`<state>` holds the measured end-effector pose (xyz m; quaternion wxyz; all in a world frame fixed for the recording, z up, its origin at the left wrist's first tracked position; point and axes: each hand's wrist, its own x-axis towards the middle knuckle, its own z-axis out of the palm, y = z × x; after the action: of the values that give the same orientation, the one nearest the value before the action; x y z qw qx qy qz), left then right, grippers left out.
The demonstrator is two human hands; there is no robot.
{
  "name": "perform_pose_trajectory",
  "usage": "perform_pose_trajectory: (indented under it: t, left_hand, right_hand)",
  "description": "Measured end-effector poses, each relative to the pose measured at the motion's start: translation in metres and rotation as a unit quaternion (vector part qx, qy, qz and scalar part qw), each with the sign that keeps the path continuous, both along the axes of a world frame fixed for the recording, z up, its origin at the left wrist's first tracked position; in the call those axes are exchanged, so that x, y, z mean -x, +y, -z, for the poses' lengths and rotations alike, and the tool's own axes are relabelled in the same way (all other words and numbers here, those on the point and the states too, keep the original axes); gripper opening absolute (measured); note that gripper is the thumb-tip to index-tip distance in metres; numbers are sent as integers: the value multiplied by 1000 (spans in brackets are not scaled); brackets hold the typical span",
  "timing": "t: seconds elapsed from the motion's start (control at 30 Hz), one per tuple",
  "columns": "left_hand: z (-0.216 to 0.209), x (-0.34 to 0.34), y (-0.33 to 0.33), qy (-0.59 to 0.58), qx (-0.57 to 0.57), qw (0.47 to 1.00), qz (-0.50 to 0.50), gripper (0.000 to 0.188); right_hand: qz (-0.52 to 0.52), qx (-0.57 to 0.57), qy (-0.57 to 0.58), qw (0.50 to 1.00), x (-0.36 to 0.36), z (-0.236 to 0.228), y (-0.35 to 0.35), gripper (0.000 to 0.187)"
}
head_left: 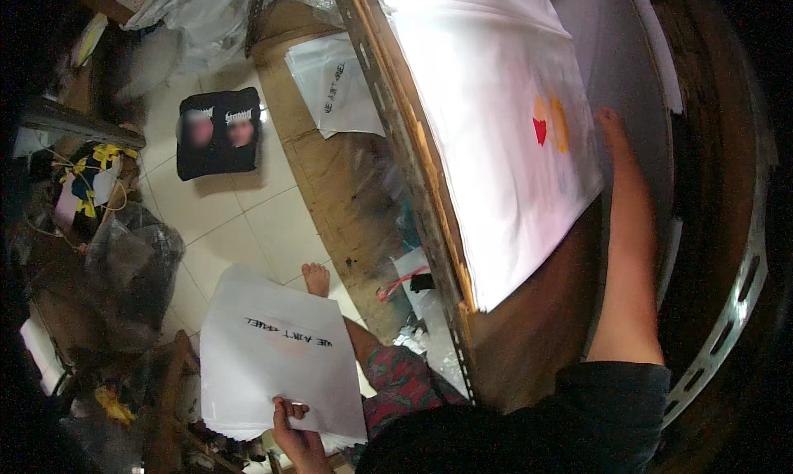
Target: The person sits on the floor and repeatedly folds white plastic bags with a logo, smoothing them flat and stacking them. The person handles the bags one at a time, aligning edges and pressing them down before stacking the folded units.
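Note:
My left hand (291,424) is closed on the near edge of a stack of white sheets (248,366), its fingers curled on top. The stack lies beside my left leg, and its top sheet bears black handwriting and faint orange marks. My right arm stretches far out along a shelf. At its end, my right hand (610,123) is next to the right edge of a large pile of white sheets (496,143). Red and yellow-orange patches show on that pile. The right fingers are small and dim, so their grip cannot be made out.
A metal-and-wood shelf edge (413,160) runs beside the large pile. Below it, another bundle of marked white sheets (347,94) rests on brown board. A folded black printed garment (219,135) lies on the tiled floor (273,226). Dark plastic bags (132,259) crowd the left.

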<state>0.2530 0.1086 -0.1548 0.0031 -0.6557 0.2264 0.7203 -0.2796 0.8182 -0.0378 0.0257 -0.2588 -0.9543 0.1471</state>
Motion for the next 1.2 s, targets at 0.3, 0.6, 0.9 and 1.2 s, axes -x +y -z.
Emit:
perform_pose_trajectory:
  t: [0.3, 0.6, 0.9, 1.2]
  left_hand:
    - [-15, 29, -15, -24, -54, 996, 62, 17]
    - [-33, 55, -4, -90, -45, 993, 55, 17]
    - [-29, 59, -4, -91, -26, 993, 72, 19]
    - [-42, 77, -6, -72, -30, 992, 100, 20]
  right_hand:
    - [45, -47, -82, 994, -6, 12, -69, 60]
    - [55, -5, -204, 977, 6, -3, -57, 51]
    - [8, 38, -192, 981, 0, -5, -47, 56]
    - [26, -56, -136, 989, -14, -9, -70, 65]
